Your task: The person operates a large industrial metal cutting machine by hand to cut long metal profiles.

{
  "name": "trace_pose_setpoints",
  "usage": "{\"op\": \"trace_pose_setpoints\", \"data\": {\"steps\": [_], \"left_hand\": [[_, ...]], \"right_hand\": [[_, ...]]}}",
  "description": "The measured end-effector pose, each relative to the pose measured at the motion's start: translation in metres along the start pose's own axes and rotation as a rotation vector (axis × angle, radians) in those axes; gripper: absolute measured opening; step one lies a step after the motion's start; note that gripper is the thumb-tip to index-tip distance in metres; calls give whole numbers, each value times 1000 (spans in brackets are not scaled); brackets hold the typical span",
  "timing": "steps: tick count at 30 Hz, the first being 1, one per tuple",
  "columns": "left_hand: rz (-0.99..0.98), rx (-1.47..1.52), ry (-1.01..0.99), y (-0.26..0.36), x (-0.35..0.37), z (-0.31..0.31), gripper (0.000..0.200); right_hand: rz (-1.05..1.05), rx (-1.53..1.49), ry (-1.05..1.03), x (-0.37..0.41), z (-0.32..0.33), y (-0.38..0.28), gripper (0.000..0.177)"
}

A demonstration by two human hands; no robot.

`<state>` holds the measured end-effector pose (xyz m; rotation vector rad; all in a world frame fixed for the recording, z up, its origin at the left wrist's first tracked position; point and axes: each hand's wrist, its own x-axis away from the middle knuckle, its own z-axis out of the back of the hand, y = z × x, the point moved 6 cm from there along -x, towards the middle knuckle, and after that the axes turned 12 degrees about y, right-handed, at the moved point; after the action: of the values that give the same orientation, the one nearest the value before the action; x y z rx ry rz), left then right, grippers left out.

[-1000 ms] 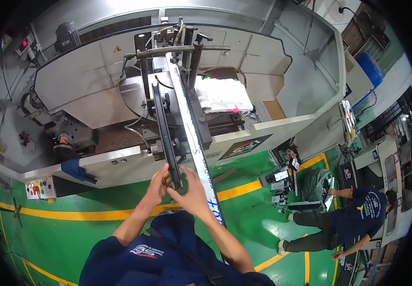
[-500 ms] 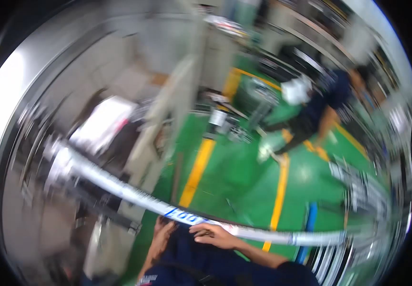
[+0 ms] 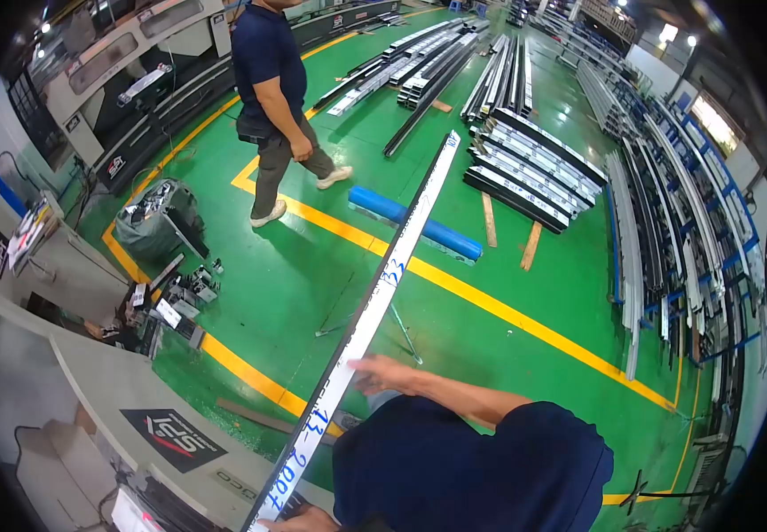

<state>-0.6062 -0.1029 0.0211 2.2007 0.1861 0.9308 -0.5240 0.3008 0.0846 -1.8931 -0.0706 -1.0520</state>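
Observation:
A long straight metal profile [image 3: 364, 332], white on its upper face with a dark edge and blue handwritten numbers, runs diagonally from the bottom of the head view up to the right. My right hand [image 3: 385, 376] is closed around its side near the middle. At the near end, low in the picture, my left hand [image 3: 299, 519] grips the profile, partly cut off by the frame's edge. Below the profile, on the green floor, lies a blue wrapped roll [image 3: 445, 238].
A person [image 3: 270, 97] stands ahead to the left. Stacked profiles [image 3: 538, 168] rest on wooden strips, with loaded racks [image 3: 711, 230] along the right. A grey machine [image 3: 90, 390] stands close on my left; a filled plastic bag [image 3: 157, 226] sits beyond it.
My view has swung right, toward the stacks and racks. The profile, still in both hands, now points away from me instead of across my body. The person now appears at the left.

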Motion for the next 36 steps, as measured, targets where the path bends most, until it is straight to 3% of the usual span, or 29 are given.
{"op": "trace_pose_setpoints", "data": {"steps": [2,6,10,22,31,36], "left_hand": [[-9,-32,-57,-5,3,-17,87],[-17,-58,-145,-20,13,-45,88],[-21,-70,-198,-48,33,-78,88],[-23,-144,-276,-112,89,-137,90],[34,-243,-393,-131,94,-171,91],[95,-247,-425,-143,89,-173,92]], "right_hand": [[12,-229,139,-12,18,-5,71],[39,-540,221,-42,49,-20,47],[14,-470,170,-49,68,-44,40],[-100,-77,-185,-69,93,-56,60],[-73,-110,-194,-71,91,-52,64],[-112,-317,-108,-65,81,-47,57]]}}
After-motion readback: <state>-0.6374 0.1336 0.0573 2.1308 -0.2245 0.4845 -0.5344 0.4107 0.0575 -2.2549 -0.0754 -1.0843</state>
